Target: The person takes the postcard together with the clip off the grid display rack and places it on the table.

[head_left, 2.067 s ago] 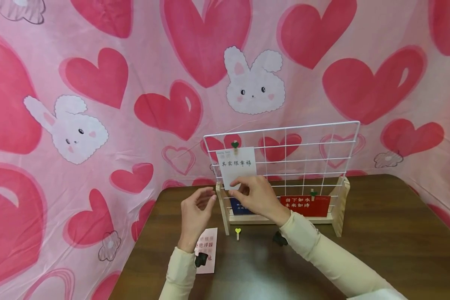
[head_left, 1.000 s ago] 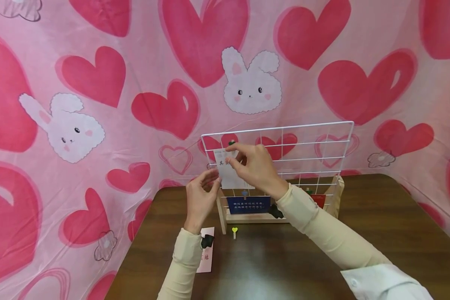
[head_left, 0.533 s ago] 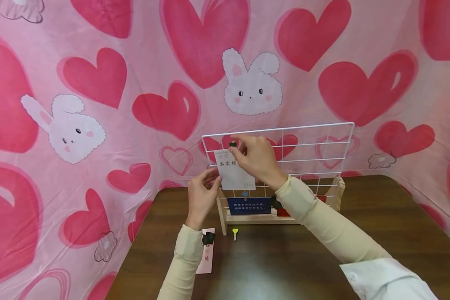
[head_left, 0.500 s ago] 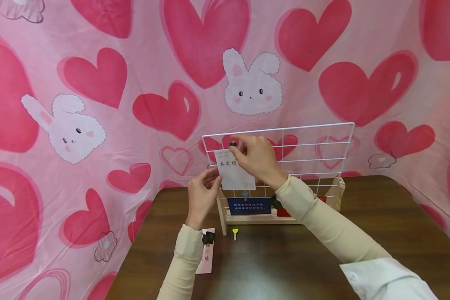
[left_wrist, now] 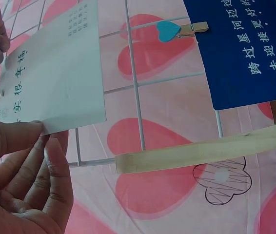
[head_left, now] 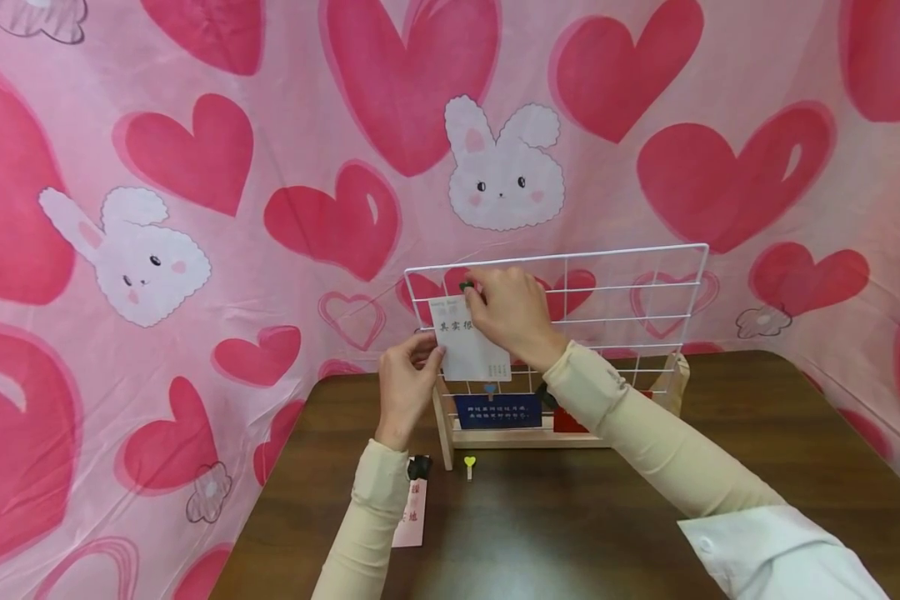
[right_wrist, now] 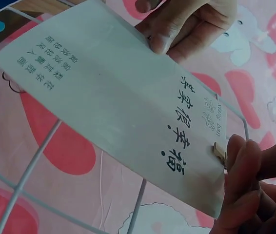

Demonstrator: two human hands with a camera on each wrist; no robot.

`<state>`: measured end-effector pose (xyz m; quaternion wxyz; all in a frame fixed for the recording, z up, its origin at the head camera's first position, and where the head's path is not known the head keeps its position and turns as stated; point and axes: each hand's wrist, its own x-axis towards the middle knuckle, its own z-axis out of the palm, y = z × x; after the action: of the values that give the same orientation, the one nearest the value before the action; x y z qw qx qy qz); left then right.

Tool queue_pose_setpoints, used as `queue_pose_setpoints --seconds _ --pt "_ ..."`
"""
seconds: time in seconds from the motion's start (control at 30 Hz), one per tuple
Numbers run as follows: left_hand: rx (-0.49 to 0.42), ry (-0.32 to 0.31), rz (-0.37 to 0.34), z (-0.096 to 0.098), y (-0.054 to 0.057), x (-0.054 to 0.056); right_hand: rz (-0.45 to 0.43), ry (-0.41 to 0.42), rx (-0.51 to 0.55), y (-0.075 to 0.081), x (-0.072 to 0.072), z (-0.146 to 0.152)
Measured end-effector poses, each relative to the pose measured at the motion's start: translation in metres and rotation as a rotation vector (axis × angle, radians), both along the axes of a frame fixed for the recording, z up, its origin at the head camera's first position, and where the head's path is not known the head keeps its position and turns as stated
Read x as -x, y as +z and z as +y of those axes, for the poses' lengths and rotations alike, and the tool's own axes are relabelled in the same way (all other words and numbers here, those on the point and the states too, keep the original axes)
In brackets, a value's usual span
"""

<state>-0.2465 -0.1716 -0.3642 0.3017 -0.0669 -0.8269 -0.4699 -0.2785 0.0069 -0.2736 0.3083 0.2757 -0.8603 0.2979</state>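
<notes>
A white card (head_left: 471, 358) with black writing hangs at the upper left of the white wire grid rack (head_left: 607, 253). My left hand (head_left: 407, 387) pinches the card's left edge between thumb and fingers, plain in the left wrist view. At the card's top, my right hand (head_left: 516, 315) pinches a small clothespin (right_wrist: 219, 151), whose green heart (head_left: 466, 286) shows beside the fingertips in the head view. The right hand covers the card's upper right part there. Whether the clothespin's jaws are spread cannot be seen.
Below hangs a blue card (head_left: 498, 410) with a blue heart clothespin (left_wrist: 168, 31). A red card (head_left: 570, 419) is partly behind the right sleeve. On the table lie a yellow heart clothespin (head_left: 470, 463) and a pink card (head_left: 414, 525), partly under the left arm.
My right hand has risen from the white card's lower edge to the clothespin at its top. My left hand has moved up and taken hold of the card's left edge.
</notes>
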Motion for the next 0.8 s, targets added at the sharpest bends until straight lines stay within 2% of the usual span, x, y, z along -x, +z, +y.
queue_pose_setpoints --seconds 0.2,0.43,0.6,0.8 --pt "0.006 0.004 -0.003 -0.0007 0.0007 0.0013 -0.003 -0.018 0.010 0.0037 0.0000 -0.0020" --pt "-0.005 -0.001 0.002 -0.0022 -0.0004 0.0012 -0.042 0.027 0.038 0.0074 -0.0020 -0.0019" --pt "-0.037 -0.016 -0.004 -0.0029 -0.0007 0.0005 -0.020 0.046 0.050 0.0058 -0.0010 -0.0021" --pt "-0.035 -0.020 -0.018 -0.0045 0.0006 0.0006 0.005 0.080 0.073 0.0044 0.0008 -0.0029"
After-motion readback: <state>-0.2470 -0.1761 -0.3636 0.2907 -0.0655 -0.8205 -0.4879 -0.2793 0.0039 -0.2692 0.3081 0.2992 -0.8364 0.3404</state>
